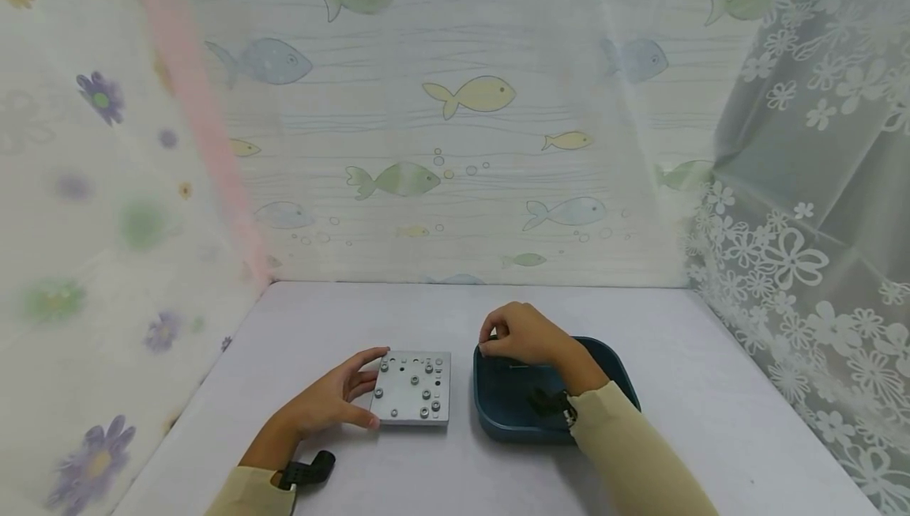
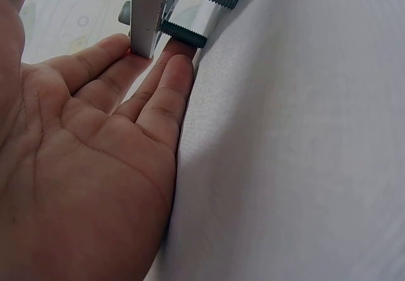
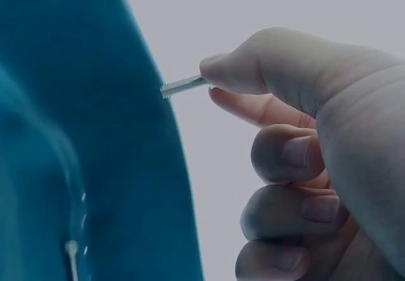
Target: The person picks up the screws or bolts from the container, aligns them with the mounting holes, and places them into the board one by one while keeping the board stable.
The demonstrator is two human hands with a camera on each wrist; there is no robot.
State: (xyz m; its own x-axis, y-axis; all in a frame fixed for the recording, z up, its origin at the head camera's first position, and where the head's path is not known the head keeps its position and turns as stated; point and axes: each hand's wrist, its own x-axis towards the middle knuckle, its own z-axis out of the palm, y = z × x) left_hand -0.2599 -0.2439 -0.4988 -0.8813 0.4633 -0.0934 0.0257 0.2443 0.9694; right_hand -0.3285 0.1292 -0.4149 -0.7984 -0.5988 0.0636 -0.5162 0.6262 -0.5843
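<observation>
My left hand [image 1: 323, 401] grips a square silver metal plate [image 1: 407, 404] by its left side, index finger at the far corner and thumb at the near one. Several socket-head screws [image 1: 415, 380] stand in the plate, among small dark holes. In the left wrist view, threaded screw shanks [image 2: 183, 33] stick out from the plate's underside, close to the fingertips. Over the left rim of a dark blue tray [image 1: 526, 432], my right hand [image 1: 526, 334] pinches a small screw [image 3: 183, 87] between thumb and index finger, threaded end showing. Its other fingers are curled.
Inside the tray lies another thin screw [image 3: 73, 250]. A white cloth covers the table [image 1: 370, 318]. Patterned curtains [image 1: 469, 184] hang behind and on both sides. Each wrist carries a black strapped camera [image 1: 309, 469].
</observation>
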